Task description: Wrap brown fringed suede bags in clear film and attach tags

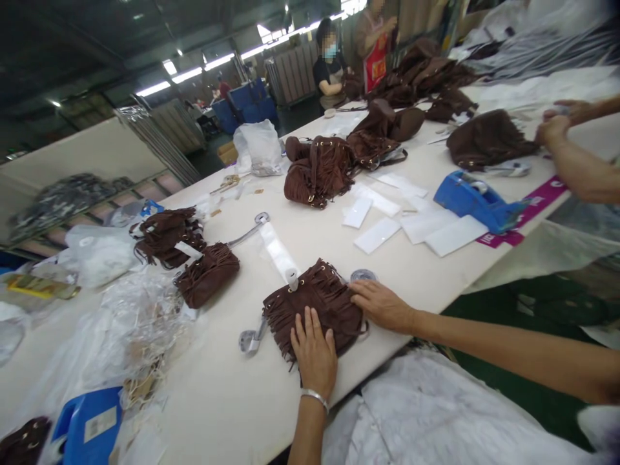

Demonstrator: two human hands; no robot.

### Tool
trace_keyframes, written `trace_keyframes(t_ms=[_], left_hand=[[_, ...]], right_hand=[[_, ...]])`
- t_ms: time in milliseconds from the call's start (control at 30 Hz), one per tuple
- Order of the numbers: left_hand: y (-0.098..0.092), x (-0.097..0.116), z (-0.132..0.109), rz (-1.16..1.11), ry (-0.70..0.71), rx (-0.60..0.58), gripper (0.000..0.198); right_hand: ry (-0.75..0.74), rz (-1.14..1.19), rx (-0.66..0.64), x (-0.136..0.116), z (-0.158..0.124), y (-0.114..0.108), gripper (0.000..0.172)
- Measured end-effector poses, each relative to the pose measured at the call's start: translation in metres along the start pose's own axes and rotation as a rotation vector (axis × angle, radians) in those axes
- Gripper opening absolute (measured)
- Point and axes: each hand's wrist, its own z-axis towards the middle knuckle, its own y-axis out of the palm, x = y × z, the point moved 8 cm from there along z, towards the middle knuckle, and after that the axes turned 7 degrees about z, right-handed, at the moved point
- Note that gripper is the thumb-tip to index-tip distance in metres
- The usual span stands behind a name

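Note:
A small brown fringed suede bag [317, 298] lies flat on the white table [227, 394] in front of me. My left hand [314, 352] rests flat on its near edge, fingers stretched out. My right hand [380, 303] lies flat against the bag's right side, fingers extended. A clear plastic strip with a white roll [281, 257] lies across the bag's top, and a silver strap end [249, 340] sticks out at the left. A roll of clear tape [363, 276] sits just beyond my right hand.
More brown fringed bags [206, 274] [317, 169] lie on the table. A blue tape dispenser [477, 201], white cards [376, 234], and crumpled plastic [130, 323] surround them. Another person's hands [557, 123] work at the right, and other people stand at the far end.

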Motion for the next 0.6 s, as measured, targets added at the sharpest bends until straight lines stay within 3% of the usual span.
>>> trace_keyframes(t_ms=[100, 167, 233, 300, 367, 433, 600], left_hand=[[-0.002, 0.002, 0.001, 0.012, 0.002, 0.019, 0.058], [-0.001, 0.003, 0.001, 0.013, -0.008, 0.032, 0.06], [0.001, 0.002, 0.0, -0.002, -0.017, 0.043, 0.063], [0.001, -0.001, -0.002, -0.048, -0.025, 0.064, 0.069], [-0.001, -0.007, -0.005, -0.12, -0.041, 0.085, 0.074], [-0.001, -0.012, -0.008, -0.179, -0.047, 0.092, 0.076], [0.002, -0.009, -0.011, -0.128, 0.026, 0.079, 0.069]], right_hand=[[0.11, -0.118, 0.028, 0.02, -0.01, -0.027, 0.027], [0.104, -0.106, 0.067, 0.004, -0.005, -0.041, 0.028], [-0.041, -0.031, 0.057, -0.033, 0.007, -0.04, 0.033], [-0.289, 0.056, -0.013, -0.075, 0.017, -0.025, 0.039], [-0.458, 0.095, -0.068, -0.096, 0.019, -0.007, 0.043], [-0.48, 0.089, -0.079, -0.089, 0.016, 0.008, 0.047], [-0.321, -0.018, -0.064, -0.028, -0.014, 0.015, 0.054]])
